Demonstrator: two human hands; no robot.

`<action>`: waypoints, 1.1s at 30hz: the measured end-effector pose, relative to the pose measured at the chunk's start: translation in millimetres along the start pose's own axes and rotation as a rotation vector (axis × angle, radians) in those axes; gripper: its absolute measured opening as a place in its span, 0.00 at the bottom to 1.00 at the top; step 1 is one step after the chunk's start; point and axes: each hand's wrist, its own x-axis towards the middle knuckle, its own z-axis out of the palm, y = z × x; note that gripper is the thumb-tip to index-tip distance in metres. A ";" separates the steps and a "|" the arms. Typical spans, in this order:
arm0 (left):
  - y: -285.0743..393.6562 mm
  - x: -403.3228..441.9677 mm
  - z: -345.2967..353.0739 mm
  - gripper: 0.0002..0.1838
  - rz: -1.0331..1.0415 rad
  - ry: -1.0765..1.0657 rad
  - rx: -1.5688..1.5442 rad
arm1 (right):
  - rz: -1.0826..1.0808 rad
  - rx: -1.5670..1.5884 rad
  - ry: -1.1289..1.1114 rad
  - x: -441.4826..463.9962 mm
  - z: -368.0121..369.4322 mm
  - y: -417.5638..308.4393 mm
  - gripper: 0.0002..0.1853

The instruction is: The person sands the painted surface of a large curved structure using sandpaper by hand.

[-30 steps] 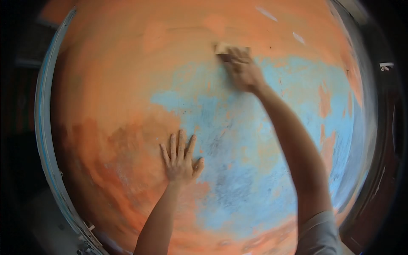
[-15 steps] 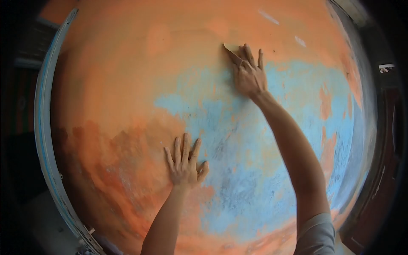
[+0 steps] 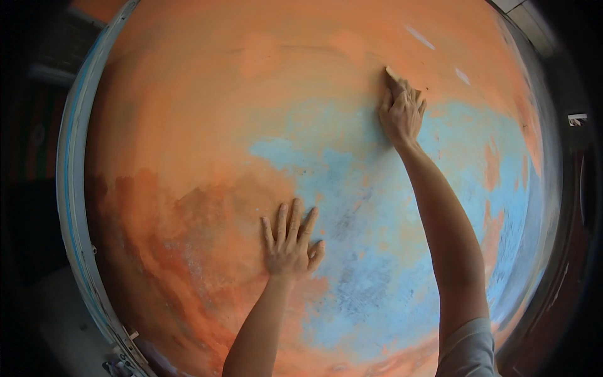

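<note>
A wall with worn orange and light blue paint fills most of the view. My left hand lies flat on it, fingers spread and nothing held, where the orange meets the blue. Higher up and to the right, my right hand presses a thin tan sheet against the wall, near the upper border of the blue area. The sheet's edge sticks out past the fingers; the rest is hidden under the hand.
A pale frame with a blue line runs down the left side. Small items lie at its foot. A dark reddish panel stands at the far right, beyond the wall's grey edge.
My right hand has moved to the right along the wall with the sheet, and its fingers are drawn closer together. My left hand stays on the wall while the view has shifted slightly.
</note>
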 end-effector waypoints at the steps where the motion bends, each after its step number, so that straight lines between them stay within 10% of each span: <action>1: -0.3 0.1 0.5 0.34 0.005 0.009 0.000 | -0.006 0.061 0.162 -2.3 5.7 0.2 0.24; 7: 1.5 -0.1 -1.7 0.33 -0.011 0.015 -0.009 | 0.170 -0.177 -0.140 -0.6 -2.9 -54.9 0.26; 10: 0.9 -0.2 -1.7 0.32 -0.003 0.031 -0.002 | -0.657 0.019 -0.079 -30.1 12.1 -53.8 0.21; 15: 1.5 0.4 1.6 0.31 -0.033 0.095 -0.028 | 0.076 0.215 -0.374 19.2 -29.6 3.3 0.20; 17: 4.8 0.5 1.7 0.31 -0.031 0.096 -0.031 | -0.043 -0.114 -0.117 3.5 -13.2 -17.3 0.20; 21: 3.6 0.1 1.9 0.31 -0.013 0.102 -0.012 | -0.566 0.293 -0.153 -21.6 0.3 -26.5 0.21; 24: 5.3 -1.1 1.1 0.31 -0.026 0.087 -0.021 | 0.069 0.053 -0.088 2.5 -38.3 -27.1 0.20; 27: 2.2 3.1 -0.3 0.31 -0.043 0.097 -0.047 | 0.005 -0.369 0.055 1.9 -0.3 -34.7 0.20; 31: 0.6 -0.5 1.8 0.32 -0.003 0.093 -0.055 | -0.672 0.304 -0.183 -15.7 -7.9 8.8 0.24; 33: 1.1 1.1 -2.2 0.32 -0.010 0.080 -0.061 | -0.411 -0.089 -0.279 10.8 -38.7 16.4 0.24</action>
